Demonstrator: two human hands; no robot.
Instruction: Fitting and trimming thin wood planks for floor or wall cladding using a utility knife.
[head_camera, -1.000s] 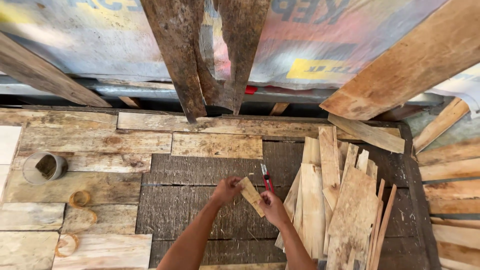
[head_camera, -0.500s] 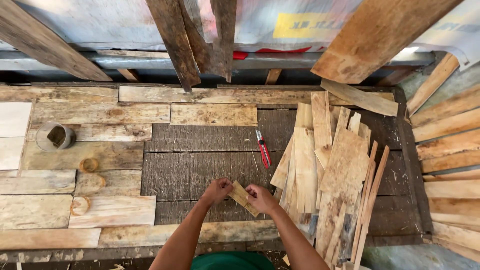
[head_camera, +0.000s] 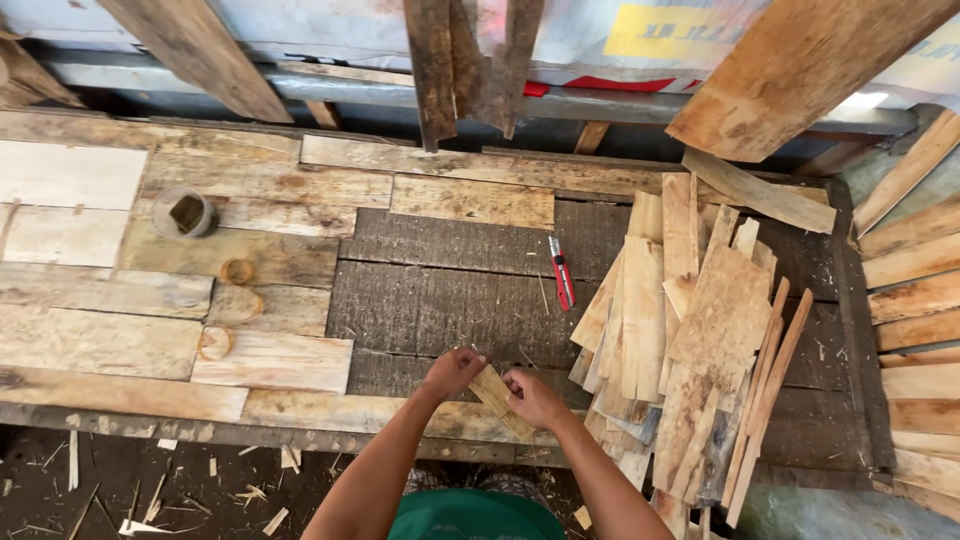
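Table (head_camera: 430, 310): stack of slats (head_camera: 690, 330) right, utility knife (head_camera: 561, 272) just left of it, small tin (head_camera: 185, 212) far left, wood strip (head_camera: 492, 390) at near edge.

Both bare forearms reach forward from the bottom of the view and converge, the wrists angling inward towards each other. The left hand (head_camera: 452, 372) is curled, knuckles up, its fingers bent and closed in a pinch at the fingertips. The right hand (head_camera: 533, 398) sits just beside it, slightly nearer the body, likewise curled with the fingers folded in and the thumb pressed towards them. The two sets of fingertips lie close together, nearly meeting.
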